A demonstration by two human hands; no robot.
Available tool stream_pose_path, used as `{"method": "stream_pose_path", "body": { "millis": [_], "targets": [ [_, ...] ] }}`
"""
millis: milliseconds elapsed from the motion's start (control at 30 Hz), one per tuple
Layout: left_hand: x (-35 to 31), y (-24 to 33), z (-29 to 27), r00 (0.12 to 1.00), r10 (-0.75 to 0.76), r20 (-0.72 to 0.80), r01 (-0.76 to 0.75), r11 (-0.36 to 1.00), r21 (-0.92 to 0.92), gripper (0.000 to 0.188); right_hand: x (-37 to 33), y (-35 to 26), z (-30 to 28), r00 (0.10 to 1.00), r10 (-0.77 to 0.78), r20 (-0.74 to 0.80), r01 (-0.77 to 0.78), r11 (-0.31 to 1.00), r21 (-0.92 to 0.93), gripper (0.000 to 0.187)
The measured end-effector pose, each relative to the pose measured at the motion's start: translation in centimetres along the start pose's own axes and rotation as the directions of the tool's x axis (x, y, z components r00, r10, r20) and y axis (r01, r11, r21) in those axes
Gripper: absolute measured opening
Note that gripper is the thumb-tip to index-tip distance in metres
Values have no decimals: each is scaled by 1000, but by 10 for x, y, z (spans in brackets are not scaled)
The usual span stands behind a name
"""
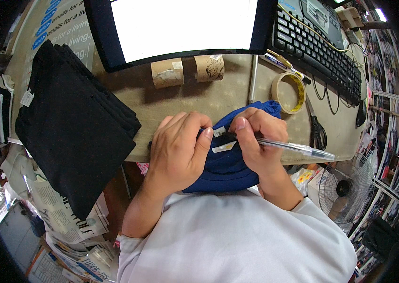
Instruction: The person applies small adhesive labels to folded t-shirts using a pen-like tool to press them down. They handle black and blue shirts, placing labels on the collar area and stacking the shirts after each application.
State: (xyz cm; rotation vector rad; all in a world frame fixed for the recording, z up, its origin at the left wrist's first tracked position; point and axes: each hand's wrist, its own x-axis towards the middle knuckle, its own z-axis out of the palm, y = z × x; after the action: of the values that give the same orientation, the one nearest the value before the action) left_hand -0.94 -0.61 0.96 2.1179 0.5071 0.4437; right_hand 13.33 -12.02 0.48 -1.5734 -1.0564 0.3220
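Observation:
A blue garment (pixel 223 172) lies bunched at the table's near edge, against my body. My left hand (pixel 178 148) is closed at its left side, thumb and forefinger pinching the cloth beside a small white label (pixel 219 132). A second pale tag (pixel 224 147) shows just below that label. My right hand (pixel 261 139) is closed round a clear-barrelled pen (pixel 303 149), which points left toward the labels with its far end sticking out to the right. The right thumb and fingers also press at the cloth. The pen's writing tip is hard to make out.
A stack of folded black garments (pixel 74 118) overhangs the table at left. Beyond the hands stand two cardboard tubes (pixel 167 74), a monitor (pixel 180 28), a tape roll (pixel 288 93), scissors (pixel 318 132) and a keyboard (pixel 317 54). A fan (pixel 345 188) stands at lower right.

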Motion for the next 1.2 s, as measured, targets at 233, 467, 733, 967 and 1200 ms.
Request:
{"method": "stream_pose_path", "body": {
  "millis": [233,467,733,967,1200],
  "targets": [
    [0,-1,0,1000,4,10,-4,1000,2,11,1,0,-1,1000,22,-19,-22,1000,-17,26],
    [0,0,0,1000,-3,13,3,1000,6,11,2,-1,-1,999,42,-25,-41,999,24,26],
    [0,0,0,1000,-6,15,5,1000,8,10,1,1,-5,989,139,-43,-130,979,160,29],
    [0,4,-5,997,-66,49,67,997,-39,24,1,0,-9,975,220,8,-213,933,289,26],
    [2,7,-4,998,-40,46,39,999,25,37,6,2,-11,982,177,69,-190,921,340,21]
  ]
}}
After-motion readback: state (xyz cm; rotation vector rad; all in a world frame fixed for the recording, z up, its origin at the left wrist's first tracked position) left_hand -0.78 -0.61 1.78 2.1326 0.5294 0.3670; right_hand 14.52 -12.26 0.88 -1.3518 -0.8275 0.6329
